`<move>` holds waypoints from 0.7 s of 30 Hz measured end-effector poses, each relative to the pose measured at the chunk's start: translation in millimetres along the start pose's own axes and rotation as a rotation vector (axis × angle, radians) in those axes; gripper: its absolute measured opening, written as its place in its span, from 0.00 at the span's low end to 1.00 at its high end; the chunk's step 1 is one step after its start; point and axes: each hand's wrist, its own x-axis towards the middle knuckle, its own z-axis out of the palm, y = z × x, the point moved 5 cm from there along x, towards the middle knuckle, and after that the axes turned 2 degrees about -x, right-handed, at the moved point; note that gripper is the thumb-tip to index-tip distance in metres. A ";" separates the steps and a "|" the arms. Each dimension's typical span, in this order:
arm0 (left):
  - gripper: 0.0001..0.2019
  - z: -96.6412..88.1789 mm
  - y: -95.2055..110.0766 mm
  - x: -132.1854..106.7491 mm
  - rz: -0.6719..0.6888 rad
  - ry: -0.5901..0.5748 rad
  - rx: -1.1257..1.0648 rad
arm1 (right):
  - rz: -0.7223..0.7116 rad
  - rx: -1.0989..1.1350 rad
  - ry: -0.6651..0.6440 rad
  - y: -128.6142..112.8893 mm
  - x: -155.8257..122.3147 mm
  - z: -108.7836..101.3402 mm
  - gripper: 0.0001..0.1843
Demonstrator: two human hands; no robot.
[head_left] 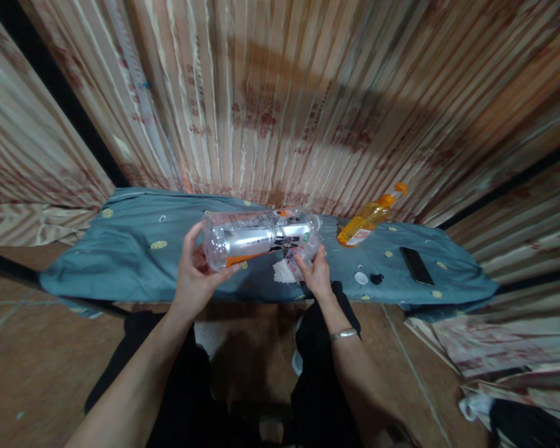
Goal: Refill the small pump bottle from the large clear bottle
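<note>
A curtain (pixel 261 93) fills the top of the frame; a cloth (pixel 121 249) spans the middle. At centre, the bottle (pixel 247 239) lies sideways, its base gripped by the left hand (pixel 198 267). A pump bottle (pixel 364 223) is right of centre. The right hand (pixel 316 274) pinches clear plastic (pixel 310 251) near the bottle's neck. A phone (pixel 416 266) lies farther right, a white disc (pixel 361 277) to its left.

Lettering on the clear bottle (pixel 247 238) and curtain (pixel 280 112) is illegible.

head-worn view, forward and down
</note>
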 end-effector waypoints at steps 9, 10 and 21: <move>0.46 -0.3 0.5 0.6 0.009 -0.006 0.006 | -0.002 0.013 0.010 0.0 -0.4 -0.2 0.36; 0.46 -0.1 0.8 0.7 0.010 -0.008 0.004 | -0.008 0.012 0.009 -0.4 -0.5 -0.3 0.35; 0.45 1.0 1.4 1.0 0.001 -0.017 -0.004 | -0.008 -0.006 0.014 0.2 -0.6 -0.1 0.34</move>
